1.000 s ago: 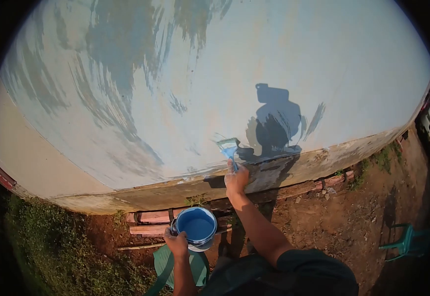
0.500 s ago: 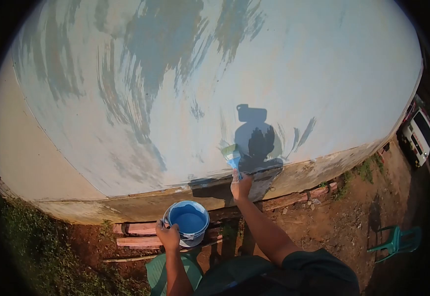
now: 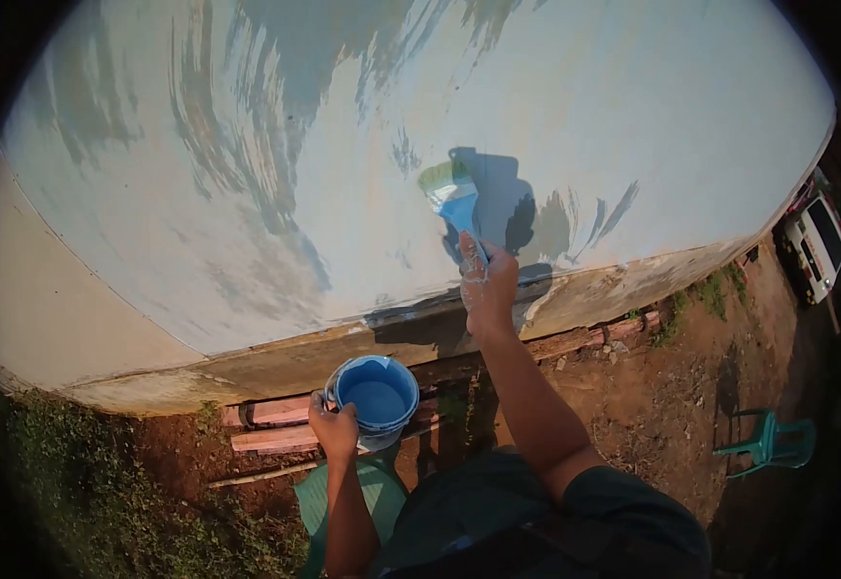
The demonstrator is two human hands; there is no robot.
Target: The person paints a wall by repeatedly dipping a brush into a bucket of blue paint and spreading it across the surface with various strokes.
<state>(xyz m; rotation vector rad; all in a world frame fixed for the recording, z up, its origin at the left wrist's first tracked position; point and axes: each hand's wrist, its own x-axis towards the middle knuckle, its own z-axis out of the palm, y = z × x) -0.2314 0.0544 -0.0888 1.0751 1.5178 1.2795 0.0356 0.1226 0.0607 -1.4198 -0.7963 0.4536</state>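
Observation:
My right hand (image 3: 489,285) grips the blue handle of a wide paintbrush (image 3: 455,201), its pale greenish bristles pointing up against the wall in this view. White paint smears cover the fingers. Low on the left, my left hand (image 3: 335,426) is closed on the rim of a paint bucket (image 3: 376,394) with light blue paint inside. The wall (image 3: 652,116) in front is pale, with grey-blue streaks showing at the upper left. A dark shadow of my head and arm falls on it around the brush.
Reddish planks (image 3: 275,439) lie along the wall's base below the bucket. A green plastic chair (image 3: 766,443) stands on the dirt at the right, and a white vehicle (image 3: 816,251) is parked farther back. Under my left forearm is a green plastic surface (image 3: 382,487). Weeds (image 3: 102,482) grow at lower left.
My right hand has moved the paintbrush upward along the wall. My left hand still holds the bucket, and the view has tilted slightly downward.

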